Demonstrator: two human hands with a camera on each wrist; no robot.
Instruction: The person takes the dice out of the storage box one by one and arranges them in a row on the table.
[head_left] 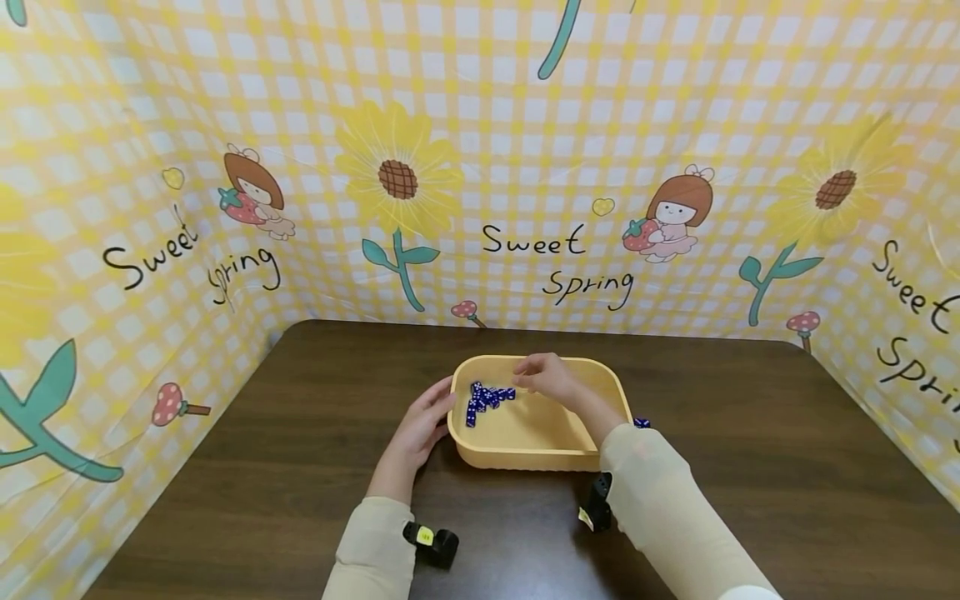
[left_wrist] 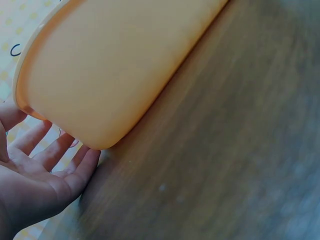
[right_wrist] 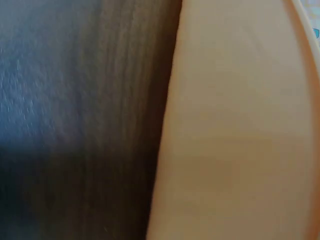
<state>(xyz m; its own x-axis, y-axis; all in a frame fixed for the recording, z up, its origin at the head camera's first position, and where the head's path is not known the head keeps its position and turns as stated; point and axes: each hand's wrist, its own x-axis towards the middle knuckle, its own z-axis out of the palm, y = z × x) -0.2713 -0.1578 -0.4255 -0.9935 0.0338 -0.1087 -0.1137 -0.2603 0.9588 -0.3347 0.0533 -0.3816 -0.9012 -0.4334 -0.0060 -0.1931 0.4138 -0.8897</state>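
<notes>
A yellow plastic tub (head_left: 525,460) stands on the table, and several blue dice with white dots (head_left: 487,397) lie in its left part. My left hand (head_left: 422,423) holds the tub's left end. In the left wrist view its fingers (left_wrist: 60,147) lie against the outer wall, with one digit at the rim. Over the far side of the tub, right of the dice, is my right hand (head_left: 551,379) with its fingers bent downward. Whether anything is between those fingertips is hidden. The right wrist view shows only the tub's outer wall (right_wrist: 235,125) and the table.
More blue dice (head_left: 642,423) lie outside the tub, just past its right side and partly hidden by the right arm. The dark wooden table (head_left: 300,500) ends at a yellow checked cloth (head_left: 525,167) hanging behind and at both sides.
</notes>
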